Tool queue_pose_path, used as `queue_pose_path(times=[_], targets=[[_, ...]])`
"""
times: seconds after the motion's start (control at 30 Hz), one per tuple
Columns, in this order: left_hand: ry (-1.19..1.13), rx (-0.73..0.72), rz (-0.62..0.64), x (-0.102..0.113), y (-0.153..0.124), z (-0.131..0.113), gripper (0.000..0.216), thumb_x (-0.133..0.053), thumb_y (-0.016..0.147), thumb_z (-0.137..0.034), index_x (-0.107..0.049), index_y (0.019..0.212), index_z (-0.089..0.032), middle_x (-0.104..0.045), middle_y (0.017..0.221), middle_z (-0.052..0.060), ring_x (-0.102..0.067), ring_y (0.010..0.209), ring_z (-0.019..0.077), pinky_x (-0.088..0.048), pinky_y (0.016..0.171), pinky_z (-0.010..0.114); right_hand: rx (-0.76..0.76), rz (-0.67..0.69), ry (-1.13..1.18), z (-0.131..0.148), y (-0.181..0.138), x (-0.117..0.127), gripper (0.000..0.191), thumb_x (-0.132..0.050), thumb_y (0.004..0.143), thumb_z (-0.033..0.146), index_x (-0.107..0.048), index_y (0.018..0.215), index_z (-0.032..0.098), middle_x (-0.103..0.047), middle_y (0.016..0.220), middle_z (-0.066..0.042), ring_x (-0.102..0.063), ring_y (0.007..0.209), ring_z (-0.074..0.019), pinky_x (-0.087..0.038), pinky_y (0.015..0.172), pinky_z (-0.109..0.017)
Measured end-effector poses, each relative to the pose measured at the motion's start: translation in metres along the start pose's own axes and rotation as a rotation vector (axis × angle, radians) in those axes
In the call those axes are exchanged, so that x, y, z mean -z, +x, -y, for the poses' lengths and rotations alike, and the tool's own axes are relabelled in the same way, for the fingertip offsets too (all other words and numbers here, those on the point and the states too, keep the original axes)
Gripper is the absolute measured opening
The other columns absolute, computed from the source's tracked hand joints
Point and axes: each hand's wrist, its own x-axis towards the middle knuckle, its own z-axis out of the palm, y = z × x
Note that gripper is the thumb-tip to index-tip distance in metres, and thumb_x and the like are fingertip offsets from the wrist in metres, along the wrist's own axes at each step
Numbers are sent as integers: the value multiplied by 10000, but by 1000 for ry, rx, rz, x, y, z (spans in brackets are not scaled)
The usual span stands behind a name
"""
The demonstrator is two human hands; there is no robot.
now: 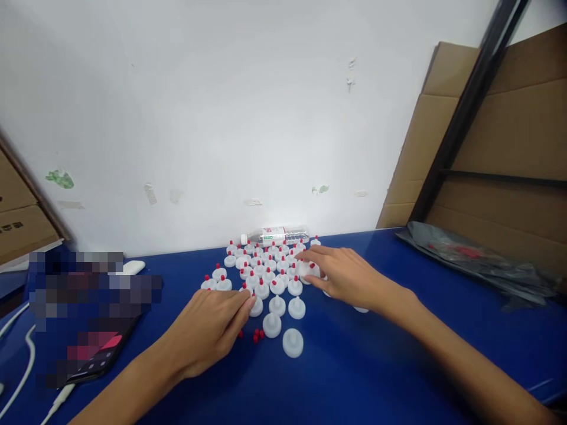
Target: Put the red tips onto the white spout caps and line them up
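Observation:
Several white plastic caps (pixel 277 287), most with small red tips, stand grouped on the blue table (pixel 398 354). Three caps nearest me (pixel 293 342) have no red tip. A few loose red tips (pixel 257 336) lie beside my left hand (pixel 208 330), whose fingers are curled with the fingertips against a cap at the cluster's left front. My right hand (pixel 343 274) rests at the cluster's right side, fingers pressed on a red-tipped cap (pixel 310 270); what each hand holds is partly hidden.
A clear plastic bottle (pixel 277 235) lies on its side against the white wall. A phone (pixel 100 354) and white cables (pixel 22 366) lie at the left. A grey plastic bag (pixel 478 260) and cardboard (pixel 509 136) sit at the right.

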Motion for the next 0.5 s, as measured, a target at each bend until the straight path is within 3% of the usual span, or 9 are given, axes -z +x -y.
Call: queue_pose_path(times=[0.17, 0.37, 0.5], targets=[[-92, -21, -115, -6, -5, 4, 352, -286, 1061, -266, -404, 732, -231, -496, 640, -37, -448, 545, 130, -275, 582, 305, 24, -79, 106, -15, 2, -5, 321, -464, 1029, 340, -588, 1303, 226, -621, 1290, -121, -707, 894, -233, -561, 749, -372], [-109, -68, -229, -8, -4, 5, 323, -335, 1025, -169, -378, 712, -235, -457, 614, -34, -415, 532, 126, -289, 562, 297, 57, -209, 170, -50, -6, -6, 340, -461, 1033, 348, -559, 1334, 226, -612, 1337, -106, -634, 1167, -258, -550, 967, -424], [-79, -66, -283, -11, -1, 6, 301, -368, 978, -103, -371, 708, -237, -449, 597, -28, -403, 529, 129, -285, 549, 298, 142, -307, 183, -79, -19, -20, 339, -500, 1015, 293, -544, 1346, 235, -660, 1287, -95, -624, 1187, -238, -535, 1005, -416]])
